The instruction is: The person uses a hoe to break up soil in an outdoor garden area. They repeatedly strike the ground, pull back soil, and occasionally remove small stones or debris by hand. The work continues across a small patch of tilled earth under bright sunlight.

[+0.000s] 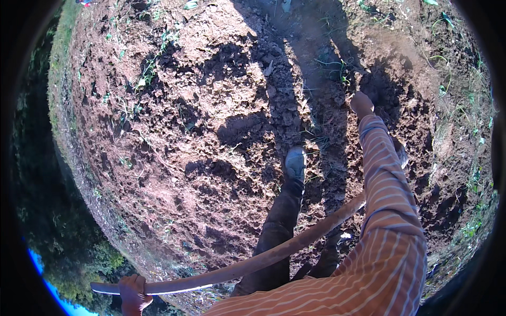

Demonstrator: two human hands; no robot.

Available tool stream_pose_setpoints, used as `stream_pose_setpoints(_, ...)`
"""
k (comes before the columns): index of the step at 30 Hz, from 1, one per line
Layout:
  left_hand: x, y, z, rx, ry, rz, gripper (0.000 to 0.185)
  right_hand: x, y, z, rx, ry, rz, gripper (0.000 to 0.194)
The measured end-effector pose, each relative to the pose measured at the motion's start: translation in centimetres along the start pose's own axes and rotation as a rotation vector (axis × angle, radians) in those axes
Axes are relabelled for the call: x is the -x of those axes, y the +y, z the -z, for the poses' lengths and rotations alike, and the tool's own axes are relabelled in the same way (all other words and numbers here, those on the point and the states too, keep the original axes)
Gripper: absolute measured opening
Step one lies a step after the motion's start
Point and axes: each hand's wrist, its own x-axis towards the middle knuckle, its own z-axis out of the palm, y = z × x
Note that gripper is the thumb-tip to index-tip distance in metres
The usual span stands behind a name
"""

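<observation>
My left hand [133, 293] is closed around a long wooden handle [261, 256] near its end, at the lower left. The handle runs up and to the right across my legs and passes behind my right sleeve. A pale, blurred part beside the sleeve may be the tool's head. My right hand [361, 103] reaches down to the soil at the upper right, beside some thin green stems [343, 77]. Its fingers are curled; whether they hold a stem I cannot tell.
Loose, clumpy brown soil [221, 158] spreads all around, with scattered green vines [148, 75]. My shoe [295, 162] stands on the soil in front of me. Grass and weeds [474, 225] line the right edge; dark trees [79, 252] rise at the left.
</observation>
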Motion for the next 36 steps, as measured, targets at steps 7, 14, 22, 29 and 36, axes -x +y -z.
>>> stream_pose_setpoints(7,0.1,0.2,0.7,-0.009,0.135,-0.047,0.023,2.7,-2.0,-4.2,-0.270,0.309,0.200,0.023)
stream_pose_setpoints(14,2.2,2.3,1.2,0.047,0.184,-0.086,0.022,10.7,0.6,-5.4,-0.671,0.342,0.259,0.023)
stream_pose_setpoints(22,6.0,5.7,2.4,0.042,0.236,-0.079,0.012,23.8,6.2,6.8,-1.282,0.091,-0.062,0.017)
stream_pose_setpoints(29,9.2,8.7,5.0,-0.021,0.227,-0.051,0.024,35.2,10.0,21.4,-1.288,0.174,0.024,0.022)
stream_pose_setpoints(36,10.7,11.9,9.0,-0.127,0.155,-0.004,0.022,40.9,18.2,28.2,-1.118,0.446,-0.168,0.019)
